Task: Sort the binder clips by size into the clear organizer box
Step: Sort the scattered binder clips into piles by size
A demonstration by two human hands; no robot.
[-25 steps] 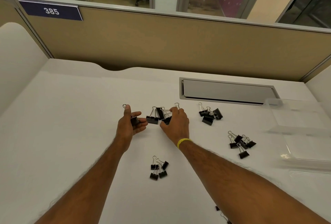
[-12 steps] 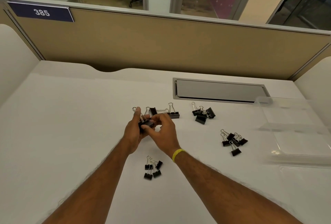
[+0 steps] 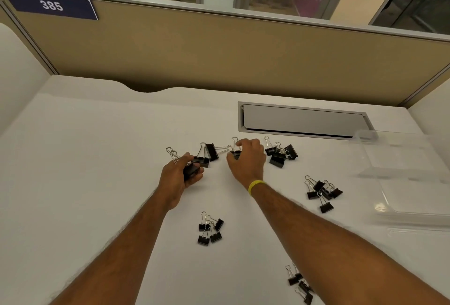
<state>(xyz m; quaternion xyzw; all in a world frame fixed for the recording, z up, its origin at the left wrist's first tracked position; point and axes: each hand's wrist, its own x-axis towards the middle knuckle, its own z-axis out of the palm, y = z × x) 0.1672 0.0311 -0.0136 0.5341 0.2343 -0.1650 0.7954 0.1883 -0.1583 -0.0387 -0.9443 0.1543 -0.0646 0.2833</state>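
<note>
While the gathering of the biggest size looked like the step in hand, the left hand (image 3: 179, 178) was clenched round a bunch of large clips (image 3: 191, 170), their wire handles poking out past the fingertips. The right hand (image 3: 248, 158) had thumb and forefinger curled on another clip (image 3: 235, 154), pinching its black body. Two more big clips (image 3: 207, 155) lay between the two sets of fingers, just beside the left thumb. The organizer box (image 3: 401, 173) sat well off to the right of the right fingers, with smaller piles (image 3: 321, 192) between. The next move probably called for lifting the pinched clip clear without snagging the neighbouring wire handle, adding it to the left bunch, then grabbing the last two.
</note>
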